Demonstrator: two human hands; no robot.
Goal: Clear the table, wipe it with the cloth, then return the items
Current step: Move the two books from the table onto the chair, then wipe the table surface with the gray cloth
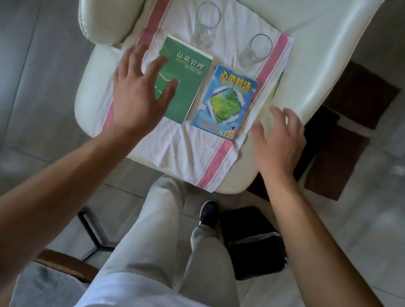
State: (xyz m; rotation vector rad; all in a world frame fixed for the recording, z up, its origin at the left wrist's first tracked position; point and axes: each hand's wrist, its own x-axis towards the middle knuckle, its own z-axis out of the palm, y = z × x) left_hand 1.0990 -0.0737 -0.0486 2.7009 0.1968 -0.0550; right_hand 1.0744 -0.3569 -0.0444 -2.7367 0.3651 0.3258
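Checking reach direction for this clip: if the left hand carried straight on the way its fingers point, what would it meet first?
Most likely the green book: the left hand is spread open above its near-left part, fingers pointing up-right across the cover. Height above it is unclear; beyond stands a glass.

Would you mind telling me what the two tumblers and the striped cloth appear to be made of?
Left tumbler and right tumbler: clear, smooth glass by the look, since the cloth shows through them, though clear plastic is possible. Cloth: white woven fabric with pink stripes, matte and creased, probably cotton.

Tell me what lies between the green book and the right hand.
In the head view, the blue book lies between the green book and the right hand, on the cloth.
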